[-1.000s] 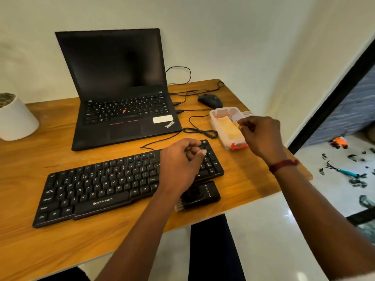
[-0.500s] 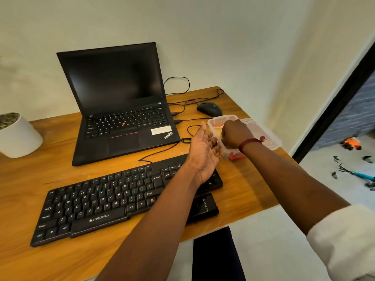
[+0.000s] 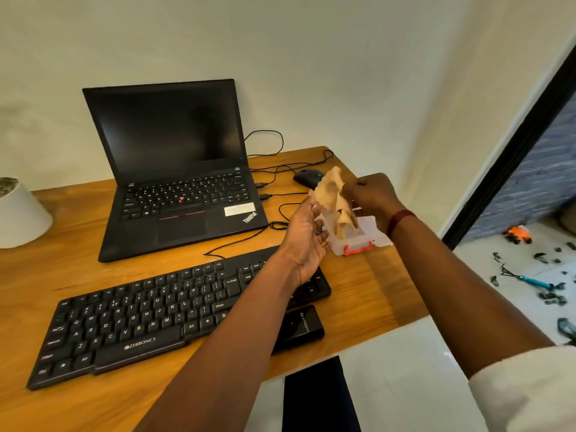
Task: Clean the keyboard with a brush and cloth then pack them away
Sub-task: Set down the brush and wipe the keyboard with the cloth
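A black Zebronics keyboard (image 3: 149,316) lies along the front of the wooden desk. A tan cloth (image 3: 332,196) hangs above a clear plastic box (image 3: 358,241) with a red latch at the desk's right edge. My right hand (image 3: 371,194) is shut on the cloth's upper part. Beside the box, my left hand (image 3: 307,235) is held with fingers apart and the palm facing the cloth, its fingertips near the fabric. A black brush case (image 3: 300,327) sits by the keyboard's right end, partly hidden under my left forearm.
An open black laptop (image 3: 174,169) stands behind the keyboard, with a black mouse (image 3: 307,177) and loose cables (image 3: 274,210) to its right. A white pot (image 3: 18,213) is at the left edge. The desk's right edge drops to a floor with scattered items.
My right hand opened the box lid, reached in and lifted the tan cloth up out of it. My left hand left the keyboard and moved up beside the box.
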